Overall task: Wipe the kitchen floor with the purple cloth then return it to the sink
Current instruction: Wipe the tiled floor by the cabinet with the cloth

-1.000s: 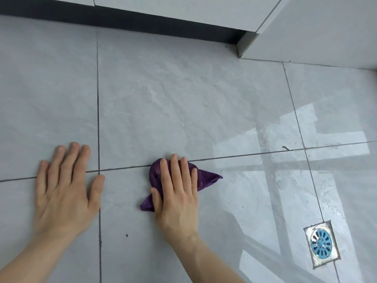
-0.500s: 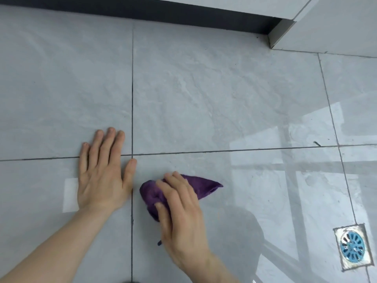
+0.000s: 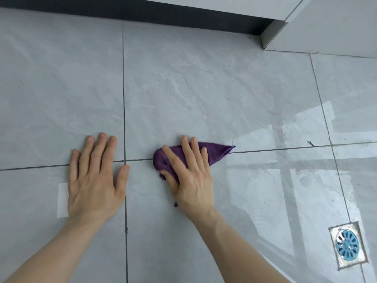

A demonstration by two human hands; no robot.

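So the purple cloth (image 3: 212,153) is bunched up on the grey tiled floor (image 3: 204,88), right on top of a horizontal grout line (image 3: 285,148), with one pointed corner stuck out to the right. It's pinned down under the right hand (image 3: 189,176), which is laid flat across it with the fingers spread. The thumb is tucked against the cloth's left edge, so the cloth is pressed rather than really gripped. A tiny purple bit is seen poking out by the heel of that hand.

The left hand (image 3: 93,180) is planted palm-down on bare tile just beside it, fingers spread, nothing held. The thumb is laid right next to the vertical grout line (image 3: 123,88), and the fingers are stretched over the horizontal one.

A blue floor drain (image 3: 347,245) set in a metal frame is found well apart, down at the lower right. A dark baseboard strip (image 3: 142,11) is seen along the top under pale cabinets (image 3: 224,2). Window reflections are picked up on the glossy tiles at right.
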